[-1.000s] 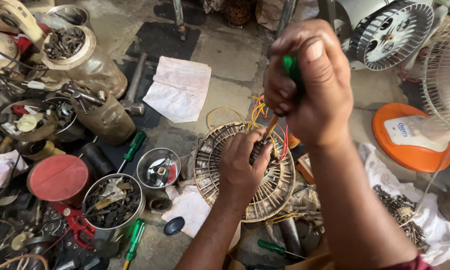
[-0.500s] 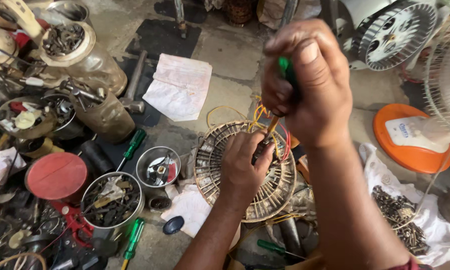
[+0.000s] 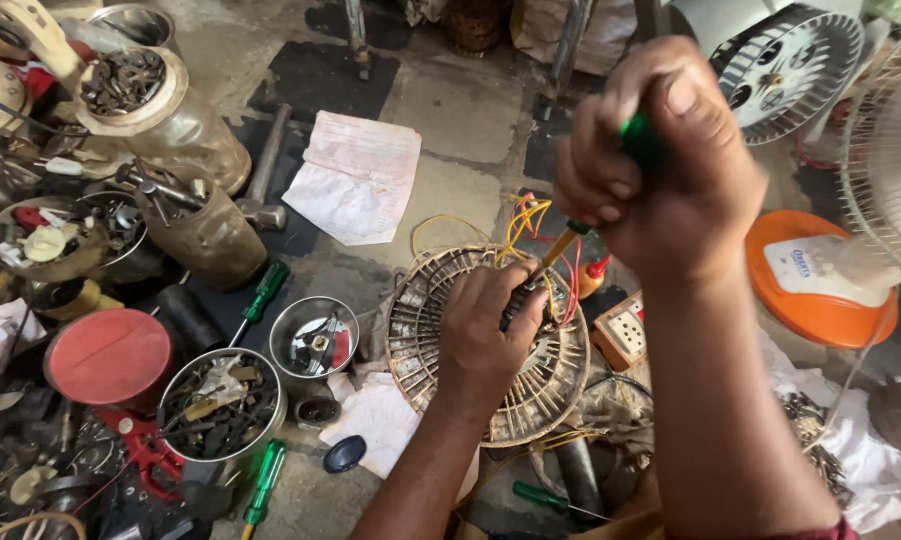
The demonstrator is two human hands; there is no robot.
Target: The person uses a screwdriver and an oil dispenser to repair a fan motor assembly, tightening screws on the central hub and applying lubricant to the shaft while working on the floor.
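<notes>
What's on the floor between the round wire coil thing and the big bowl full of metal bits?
In the head view, a small shiny bowl of little parts sits between the coil and the big bowl, with white paper just below it.

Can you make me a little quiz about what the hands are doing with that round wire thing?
1. True or false: the right hand holds a green-handled screwdriver pointing down at the round wire coil.
2. Where does the left hand rest?
A. on the red lid
B. on top of the coil
C. on the paper sheet
3. Fill in: the bunch of wires rising from the coil is mostly yellow and ____.

Key
1. True.
2. B: the left hand lies on the coil, by the screwdriver's tip. The red lid and the paper sheet lie untouched to the side.
3. Red.
</notes>
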